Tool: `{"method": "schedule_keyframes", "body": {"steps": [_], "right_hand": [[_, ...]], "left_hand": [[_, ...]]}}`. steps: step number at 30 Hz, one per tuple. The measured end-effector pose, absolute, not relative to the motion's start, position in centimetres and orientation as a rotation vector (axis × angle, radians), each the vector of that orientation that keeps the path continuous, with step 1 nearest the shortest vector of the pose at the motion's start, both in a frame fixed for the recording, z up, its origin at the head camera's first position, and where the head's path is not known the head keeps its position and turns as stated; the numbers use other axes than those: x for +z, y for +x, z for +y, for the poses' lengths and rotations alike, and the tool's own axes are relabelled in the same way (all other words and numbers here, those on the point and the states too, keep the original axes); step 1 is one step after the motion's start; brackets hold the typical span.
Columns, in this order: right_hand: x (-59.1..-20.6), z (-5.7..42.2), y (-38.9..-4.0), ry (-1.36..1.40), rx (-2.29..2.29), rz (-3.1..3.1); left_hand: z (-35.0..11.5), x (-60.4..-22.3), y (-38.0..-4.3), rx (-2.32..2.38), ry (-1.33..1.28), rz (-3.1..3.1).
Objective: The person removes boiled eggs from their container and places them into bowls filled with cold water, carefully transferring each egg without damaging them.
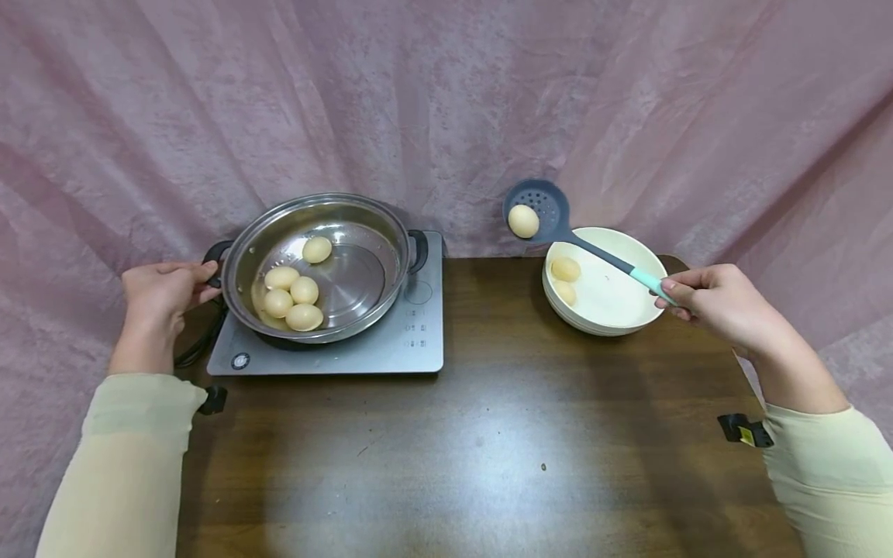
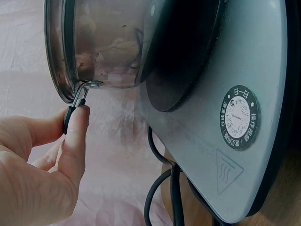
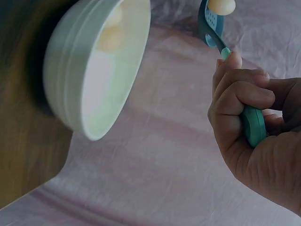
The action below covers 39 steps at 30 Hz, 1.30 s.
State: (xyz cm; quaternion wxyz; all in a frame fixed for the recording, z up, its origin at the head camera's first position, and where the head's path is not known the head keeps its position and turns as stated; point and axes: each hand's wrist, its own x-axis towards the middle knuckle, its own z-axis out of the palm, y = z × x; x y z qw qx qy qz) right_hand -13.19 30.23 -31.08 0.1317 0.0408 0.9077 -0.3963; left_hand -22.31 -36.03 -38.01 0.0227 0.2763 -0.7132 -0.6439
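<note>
Pink, softly creased fabric curtain (image 1: 446, 101) spans my view from 10 through 12 to 2 o'clock. Brown wood-grain table (image 1: 474, 465) below it, down to 6. Flat silver-grey rectangular cooktop (image 1: 391, 353) at 8 to 9 o'clock. On it I have a round, shallow stainless-steel pot (image 1: 356, 283). At 3 o'clock, a round white bowl (image 1: 614, 306) on the table.

Grey slotted spoon (image 1: 600, 252) with mint-green grip: handle crosses above the bowl, head in the air past the bowl's rim, between its 10 and 11.

Right hand (image 1: 722, 306), 3 o'clock, outboard of the bowl: fingers curled round the mint grip, clamped. Left hand (image 1: 166, 288), 9 o'clock: thumb and fingers pinch the black loop handle (image 1: 218, 248) at the pot's own 9.

Smallest, pale cream oval eggs; I count eight. Lone egg (image 1: 317, 249) toward the pot's 12; clustered eggs (image 1: 304, 291), four, at its 7 to 9. Paired eggs (image 1: 565, 269) inside the bowl at its 8 to 9. Single egg (image 1: 523, 222) rests on the spoon's head.
</note>
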Motion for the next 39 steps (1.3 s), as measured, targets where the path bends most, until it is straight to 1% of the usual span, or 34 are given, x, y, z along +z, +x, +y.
{"method": "schedule_keyframes", "body": {"steps": [4, 21, 30, 39], "right_hand": [[-31.5, 31.6, -12.6, 0.138, -1.153, 2.640], [-32.5, 35.3, -10.6, 0.274, -0.881, 2.770], [-33.3, 36.2, -9.9, 0.331, -0.664, 2.875], [-33.2, 36.1, -9.9, 0.265, -0.473, 2.931]], "left_hand": [[-36.0, -38.0, -22.2, -2.033, 0.861, -2.175], [-36.0, -38.0, -22.2, -2.003, 0.889, -2.197], [-35.9, -37.9, -22.4, -1.985, 0.872, -2.215], [-36.1, -37.9, -22.5, -1.968, 0.901, -2.248]]}}
